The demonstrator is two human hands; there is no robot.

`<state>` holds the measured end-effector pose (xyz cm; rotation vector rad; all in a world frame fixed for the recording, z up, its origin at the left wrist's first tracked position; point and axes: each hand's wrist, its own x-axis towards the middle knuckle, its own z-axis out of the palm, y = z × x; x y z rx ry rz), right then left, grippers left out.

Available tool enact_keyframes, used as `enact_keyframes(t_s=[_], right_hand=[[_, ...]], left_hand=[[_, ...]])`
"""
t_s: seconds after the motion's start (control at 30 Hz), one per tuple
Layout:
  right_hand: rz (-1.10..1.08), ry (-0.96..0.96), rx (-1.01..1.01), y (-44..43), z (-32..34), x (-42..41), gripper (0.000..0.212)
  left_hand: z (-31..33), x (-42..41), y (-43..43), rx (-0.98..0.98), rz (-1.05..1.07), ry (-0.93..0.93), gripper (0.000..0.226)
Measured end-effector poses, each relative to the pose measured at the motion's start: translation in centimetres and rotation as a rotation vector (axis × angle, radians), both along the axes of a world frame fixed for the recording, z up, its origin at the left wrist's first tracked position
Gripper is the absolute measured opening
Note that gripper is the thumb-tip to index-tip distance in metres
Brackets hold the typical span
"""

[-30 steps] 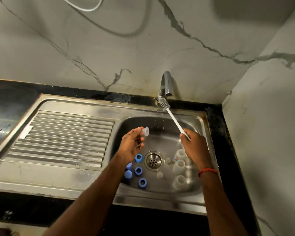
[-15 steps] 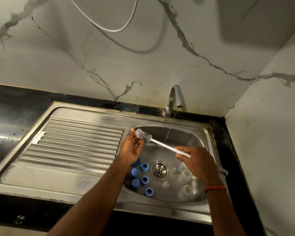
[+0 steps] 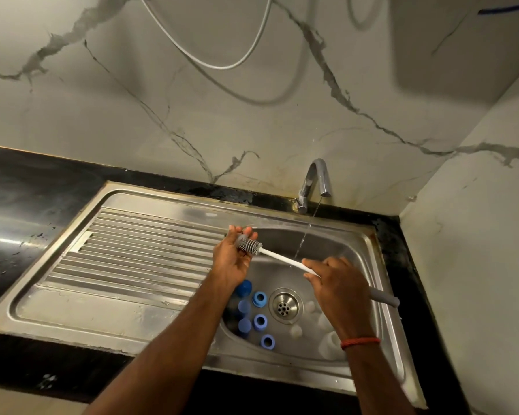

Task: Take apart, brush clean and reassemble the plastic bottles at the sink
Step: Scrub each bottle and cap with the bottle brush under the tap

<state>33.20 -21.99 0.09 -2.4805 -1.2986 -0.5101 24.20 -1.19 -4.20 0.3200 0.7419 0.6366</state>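
Scrub step: my right hand [image 3: 337, 284] gripped the long white brush w/ grey bristles [image 3: 282, 257], left hand [image 3: 232, 262] curled round its head, while blue plastic caps [image 3: 259, 299] & white plastic bottles [image 3: 327, 348] lay in the steel sink [image 3: 285, 238], prob. needing brushing next.

Six blue caps [image 3: 259, 298] lie left of the drain [image 3: 283, 307] (three show open rings, three closed tops). Right of the drain at least four white bottle parts [image 3: 295, 330] show; the right hand [image 3: 339, 289] covers that area, so I cannot count further. One brush [image 3: 250, 245], one tap [image 3: 316, 178], one drain.
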Motion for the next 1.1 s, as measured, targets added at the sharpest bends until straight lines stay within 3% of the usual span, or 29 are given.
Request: enact_keyframes(t_s=[0.17,0.23,0.27,0.37,0.43,0.47,0.57,0.63,0.73,0.77,0.8,0.9,0.93,0.97,1.03,1.1], right_hand=[[-0.023,-0.047,-0.04,0.5,0.0,-1.3,0.02],[-0.031,0.049,-0.103,0.6,0.2,-2.0,0.013],[-0.029,0.194,-0.126,0.7,0.5,-2.3,0.017],[-0.032,0.886,-0.095,1.3,1.3,-2.8,0.035],[-0.04,1.034,-0.078,1.2,1.6,-2.8,0.033],[-0.034,0.948,-0.082,1.0,1.6,-2.9,0.031],[-0.069,0.355,-0.05,0.4,0.8,-2.8,0.017],[-0.051,0.05,-0.036,0.5,0.2,-3.1,0.019],[0.083,-0.08,0.033,0.8,0.0,-2.8,0.018],[0.105,-0.014,0.019,0.9,0.2,-2.8,0.014],[0.117,0.201,-0.004,1.1,0.6,-2.8,0.016],[0.05,1.306,-0.012,1.0,2.1,-2.9,0.045],[0.043,1.485,-0.019,0.8,2.3,-2.9,0.05],[0.057,1.531,-0.03,0.7,2.4,-2.7,0.051],[0.072,1.376,-0.014,0.7,2.2,-2.5,0.044],[0.06,0.873,0.014,0.8,1.6,-2.4,0.033]], left_hand=[[0.4,-0.4,-0.8,0.048,-0.051,0.091,0.023],[0.6,-0.4,-1.0,0.049,-0.045,0.096,0.024],[0.7,-0.4,-1.0,0.048,-0.043,0.087,0.024],[1.0,-0.4,-1.2,0.069,-0.059,0.046,0.024],[1.0,-0.6,-1.2,0.095,-0.074,0.031,0.025],[1.0,-0.8,-1.2,0.106,-0.079,0.031,0.025],[1.2,-1.1,-1.2,0.104,-0.075,0.042,0.031],[1.6,-1.3,-1.3,0.115,-0.088,0.044,0.04],[2.2,-1.5,-1.6,0.136,-0.089,0.059,0.042],[2.4,-1.6,-1.5,0.133,-0.079,0.047,0.04],[2.6,-1.7,-1.4,0.124,-0.065,0.015,0.036],[2.9,-2.1,-1.2,0.155,-0.071,-0.054,0.032],[3.0,-2.2,-1.3,0.173,-0.083,-0.067,0.033],[3.0,-2.3,-1.4,0.178,-0.09,-0.084,0.034],[3.2,-2.2,-1.5,0.172,-0.08,-0.1,0.034],[3.5,-2.2,-1.5,0.153,-0.033,-0.086,0.034]])
